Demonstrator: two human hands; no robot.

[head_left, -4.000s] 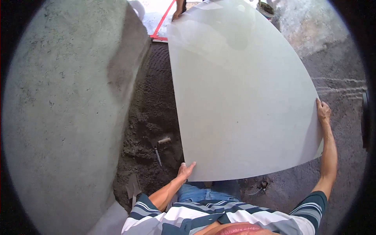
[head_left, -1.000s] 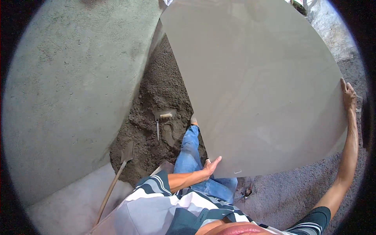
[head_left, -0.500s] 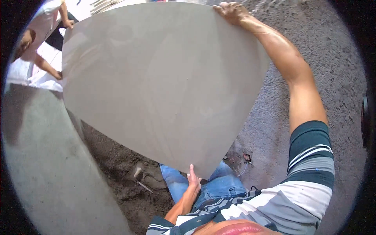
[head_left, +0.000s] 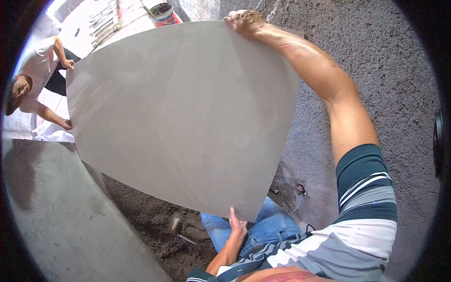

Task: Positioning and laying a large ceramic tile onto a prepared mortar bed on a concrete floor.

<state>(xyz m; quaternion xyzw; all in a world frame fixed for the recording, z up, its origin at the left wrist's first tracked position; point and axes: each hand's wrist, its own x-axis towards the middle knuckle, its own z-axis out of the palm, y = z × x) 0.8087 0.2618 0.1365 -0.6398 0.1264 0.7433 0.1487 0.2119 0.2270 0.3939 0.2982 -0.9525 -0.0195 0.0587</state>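
Note:
A large, smooth grey tile panel (head_left: 183, 113) fills the middle of the view, its edges bent by the lens. At its near corner, by my jeans, my left hand (head_left: 238, 226) grips the edge with the thumb on the visible face and the other fingers mostly out of sight. Stretched out to the far right, my right hand (head_left: 246, 23) is closed over the panel's far edge. On the left, another person's two hands, the upper hand (head_left: 68, 64) and the lower hand (head_left: 67, 124), hold the opposite edge.
A rough grey wall (head_left: 376, 70) rises along the right. At the lower left is a smooth concrete surface (head_left: 70, 202), beside dark loose soil (head_left: 145, 225). A bucket (head_left: 163, 15) and several long strips (head_left: 104, 22) lie beyond the far edge. Wires stick out of a wall hole (head_left: 299, 189).
In view, the panel's left end and the other person have shifted lower. My right hand has moved left with the far edge. The bucket has come into sight.

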